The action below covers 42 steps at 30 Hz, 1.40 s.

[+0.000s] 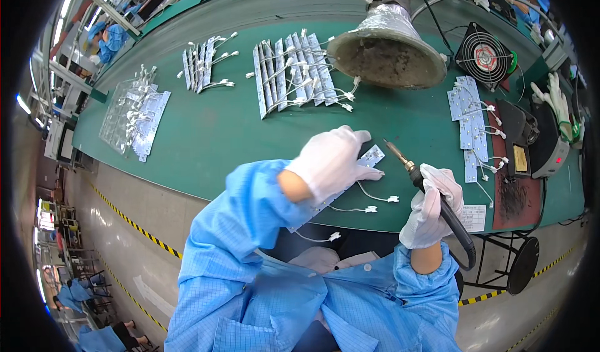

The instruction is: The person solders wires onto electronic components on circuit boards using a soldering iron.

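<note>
My right hand, in a white glove, is closed around a soldering iron, its bare metal tip pointing up and left. My white-gloved left hand straddles a slim white LED circuit board, with the thumb on one side and a finger on the other. The palm hides the board's middle. Its near end reaches past the table's front edge, and short white wires with connectors trail from it. The iron's tip is a little right of the board's far end, apart from it.
On the green table, wired LED boards lie in groups: left, back left, middle and right. A foil-wrapped fume hood hangs at the back. A fan, soldering station and yellow sponge stand right.
</note>
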### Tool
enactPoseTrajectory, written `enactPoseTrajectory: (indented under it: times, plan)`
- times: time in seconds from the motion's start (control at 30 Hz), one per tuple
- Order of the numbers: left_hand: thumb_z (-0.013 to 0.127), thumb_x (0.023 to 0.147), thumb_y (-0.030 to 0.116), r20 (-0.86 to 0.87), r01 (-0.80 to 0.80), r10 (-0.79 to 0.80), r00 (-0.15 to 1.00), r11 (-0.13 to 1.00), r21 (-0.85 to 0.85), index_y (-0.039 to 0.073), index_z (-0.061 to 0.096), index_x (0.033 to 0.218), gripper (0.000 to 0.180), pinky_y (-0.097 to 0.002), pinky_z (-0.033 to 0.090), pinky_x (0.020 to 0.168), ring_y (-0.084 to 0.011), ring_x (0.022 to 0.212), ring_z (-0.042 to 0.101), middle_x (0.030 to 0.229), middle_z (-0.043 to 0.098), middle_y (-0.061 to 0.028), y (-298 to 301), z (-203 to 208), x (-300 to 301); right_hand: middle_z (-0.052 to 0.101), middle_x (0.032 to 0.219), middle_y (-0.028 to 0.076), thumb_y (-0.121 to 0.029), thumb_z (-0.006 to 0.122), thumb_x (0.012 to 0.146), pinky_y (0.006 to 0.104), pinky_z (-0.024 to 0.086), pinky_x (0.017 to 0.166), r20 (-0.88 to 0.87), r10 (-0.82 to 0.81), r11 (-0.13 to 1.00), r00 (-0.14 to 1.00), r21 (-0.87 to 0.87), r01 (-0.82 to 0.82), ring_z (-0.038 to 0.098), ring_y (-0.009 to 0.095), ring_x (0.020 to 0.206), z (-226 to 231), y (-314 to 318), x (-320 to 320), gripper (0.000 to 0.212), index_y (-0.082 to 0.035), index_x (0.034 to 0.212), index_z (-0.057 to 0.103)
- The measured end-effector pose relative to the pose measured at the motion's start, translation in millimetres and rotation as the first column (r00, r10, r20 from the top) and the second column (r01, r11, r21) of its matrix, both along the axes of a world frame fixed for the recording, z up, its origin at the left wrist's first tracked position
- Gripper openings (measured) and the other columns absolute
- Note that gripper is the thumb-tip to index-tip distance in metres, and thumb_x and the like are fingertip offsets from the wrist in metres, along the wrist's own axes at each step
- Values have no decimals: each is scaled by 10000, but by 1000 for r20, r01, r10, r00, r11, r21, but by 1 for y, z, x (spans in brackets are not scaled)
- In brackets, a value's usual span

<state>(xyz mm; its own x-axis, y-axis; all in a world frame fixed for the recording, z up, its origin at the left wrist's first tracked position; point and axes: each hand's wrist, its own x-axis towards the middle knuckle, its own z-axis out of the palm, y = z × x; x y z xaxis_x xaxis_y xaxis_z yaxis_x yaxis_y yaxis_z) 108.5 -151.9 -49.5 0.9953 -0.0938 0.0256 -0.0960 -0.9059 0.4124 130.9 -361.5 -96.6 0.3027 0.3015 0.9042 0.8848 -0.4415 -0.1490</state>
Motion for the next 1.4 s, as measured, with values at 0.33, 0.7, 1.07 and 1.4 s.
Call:
enactPoseTrajectory:
  times: [0.33, 0.7, 1.07, 1.4]
  plan:
    - [671, 783, 245, -195, -133, 38, 980, 857, -499, -22, 652, 1038, 370, -359, 490, 727, -303, 779, 624, 888, 655, -197, 13, -15, 1, 668, 935, 158, 1, 540, 785, 395, 476, 643, -374, 282, 954, 883, 210, -216, 587, 269, 671, 13, 3, -6, 147, -8, 932, 545]
    - [691, 778, 257, -145, -103, 42, 989, 891, -443, 10, 662, 1017, 345, -363, 482, 713, -300, 755, 606, 864, 646, -169, 14, -20, 0, 658, 866, 158, -58, 506, 786, 388, 464, 754, -471, 288, 945, 834, 280, -169, 553, 267, 730, 11, 8, -12, 175, 15, 907, 609]
    - [685, 787, 253, -118, -91, 46, 992, 910, -404, -7, 640, 990, 333, -369, 476, 691, -291, 717, 588, 844, 636, -166, 15, -21, 0, 662, 871, 160, -62, 502, 791, 385, 464, 709, -420, 292, 950, 859, 232, -209, 548, 264, 711, 12, 9, -9, 136, -2, 879, 587]
    - [716, 783, 206, -139, -97, 36, 990, 880, -466, 4, 654, 1005, 307, -283, 465, 652, -145, 686, 551, 799, 642, -75, 21, -28, 2, 698, 895, 123, -20, 545, 764, 393, 475, 653, -390, 272, 950, 880, 257, -180, 602, 251, 651, 12, 5, -6, 115, -27, 858, 609]
